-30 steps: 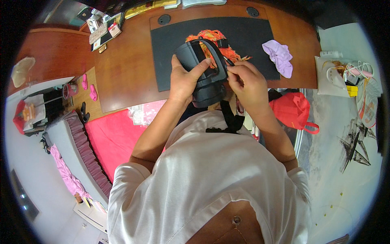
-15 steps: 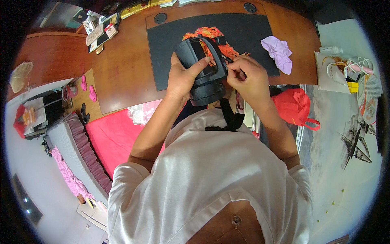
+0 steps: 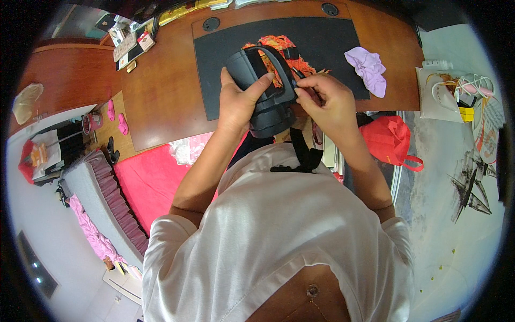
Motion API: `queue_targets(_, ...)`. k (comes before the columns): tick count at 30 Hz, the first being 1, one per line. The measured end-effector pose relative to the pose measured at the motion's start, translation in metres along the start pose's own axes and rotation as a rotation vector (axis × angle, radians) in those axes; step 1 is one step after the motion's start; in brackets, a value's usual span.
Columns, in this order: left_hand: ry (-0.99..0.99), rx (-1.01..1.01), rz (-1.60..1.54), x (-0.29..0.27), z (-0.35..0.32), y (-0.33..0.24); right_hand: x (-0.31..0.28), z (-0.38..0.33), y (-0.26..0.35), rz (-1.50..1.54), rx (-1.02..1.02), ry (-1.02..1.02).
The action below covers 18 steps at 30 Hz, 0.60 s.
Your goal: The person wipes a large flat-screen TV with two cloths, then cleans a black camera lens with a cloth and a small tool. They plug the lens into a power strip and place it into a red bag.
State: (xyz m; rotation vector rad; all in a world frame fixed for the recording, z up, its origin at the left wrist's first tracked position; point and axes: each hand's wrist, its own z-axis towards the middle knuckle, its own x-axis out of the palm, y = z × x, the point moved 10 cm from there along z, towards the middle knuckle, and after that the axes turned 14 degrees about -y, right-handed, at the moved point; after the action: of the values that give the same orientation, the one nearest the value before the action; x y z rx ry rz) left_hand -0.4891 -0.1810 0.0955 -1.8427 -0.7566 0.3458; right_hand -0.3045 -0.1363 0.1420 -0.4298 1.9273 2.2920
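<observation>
Packages and printed items only. At 11 o'clock on the worktop (image 3: 161,91): small flat cartons and cards (image 3: 129,43), white, black and red. At 12 o'clock, far edge: yellow printed packets (image 3: 185,9), partly cut off. At 3 o'clock: white paper bag (image 3: 437,91); below it a red carrier bag (image 3: 389,140).

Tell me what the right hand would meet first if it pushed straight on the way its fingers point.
The right hand points left toward the black bag, so it would likely meet the bag's strap and body first, where its fingertips already pinch. Depth is hard to judge from above.
</observation>
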Motion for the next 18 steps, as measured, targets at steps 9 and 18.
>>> queue_targets(9, -0.027, 0.414, 0.275, -0.003, -0.002, -0.023, 0.004, 0.001, -0.024, 0.110, 0.074, 0.004)
queue_targets(18, -0.021, 0.450, 0.206, 0.004, -0.008, -0.029, 0.001, -0.001, -0.025, 0.095, 0.112, -0.069)
